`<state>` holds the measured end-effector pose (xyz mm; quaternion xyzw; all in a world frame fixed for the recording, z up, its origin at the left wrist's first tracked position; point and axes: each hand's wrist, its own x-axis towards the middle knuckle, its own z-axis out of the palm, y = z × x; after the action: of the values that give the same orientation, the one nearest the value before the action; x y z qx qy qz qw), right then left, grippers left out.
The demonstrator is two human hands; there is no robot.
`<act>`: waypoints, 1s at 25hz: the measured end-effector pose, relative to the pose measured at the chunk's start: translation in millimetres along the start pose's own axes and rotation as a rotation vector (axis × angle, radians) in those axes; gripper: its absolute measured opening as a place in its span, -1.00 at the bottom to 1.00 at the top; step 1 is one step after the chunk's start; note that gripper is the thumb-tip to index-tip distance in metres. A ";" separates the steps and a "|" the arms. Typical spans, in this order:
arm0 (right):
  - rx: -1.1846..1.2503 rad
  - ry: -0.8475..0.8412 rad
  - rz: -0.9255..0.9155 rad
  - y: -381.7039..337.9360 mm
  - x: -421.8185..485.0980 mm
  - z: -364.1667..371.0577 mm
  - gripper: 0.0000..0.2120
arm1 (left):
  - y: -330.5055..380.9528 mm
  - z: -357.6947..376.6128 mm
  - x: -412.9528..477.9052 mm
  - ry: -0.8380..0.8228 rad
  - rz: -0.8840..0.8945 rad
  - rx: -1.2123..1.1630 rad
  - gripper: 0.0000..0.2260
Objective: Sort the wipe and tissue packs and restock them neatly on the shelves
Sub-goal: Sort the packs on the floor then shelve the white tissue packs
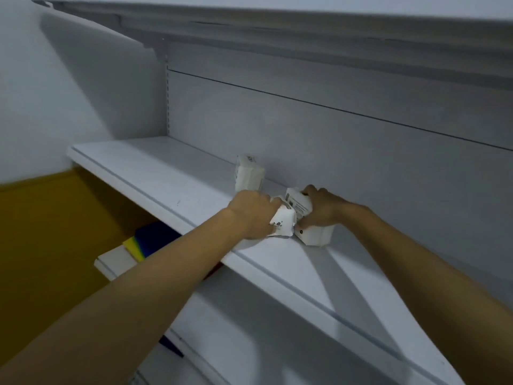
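A soft white pack [281, 225] with a small dark print lies on the white shelf [166, 173], near its front edge. The left grip [251, 215] is closed over the pack's left end, fingers curled round it and hidden beneath the knuckles. Touching its right side stands a boxier white pack [316, 236], tilted a little. The right grip [322, 211] holds this one, with fingers curled over the top and the thumb pressed low on the side that faces the soft pack. The two grips are near each other, with the packs between them.

Just behind the left grip, a third white pack [248, 173] stands upright against the grey back panel [347, 129], with neither grip on it. An upper shelf [277, 29] hangs overhead. Below and to the left, a lower shelf [116, 259] carries something yellow and blue [147, 241], blurred.
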<state>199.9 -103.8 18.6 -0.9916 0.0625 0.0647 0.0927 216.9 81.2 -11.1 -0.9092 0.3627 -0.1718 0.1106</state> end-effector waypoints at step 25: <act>0.724 -0.710 -0.191 -304.9 -135.8 412.7 -0.33 | 10.2 246.4 -520.6 0.197 -1.599 -1.804 -0.38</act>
<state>59.6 287.9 -310.9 -0.8140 -0.0451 0.3629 0.4512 -45.7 455.9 -361.2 -0.6099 -0.3056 0.0546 -0.7292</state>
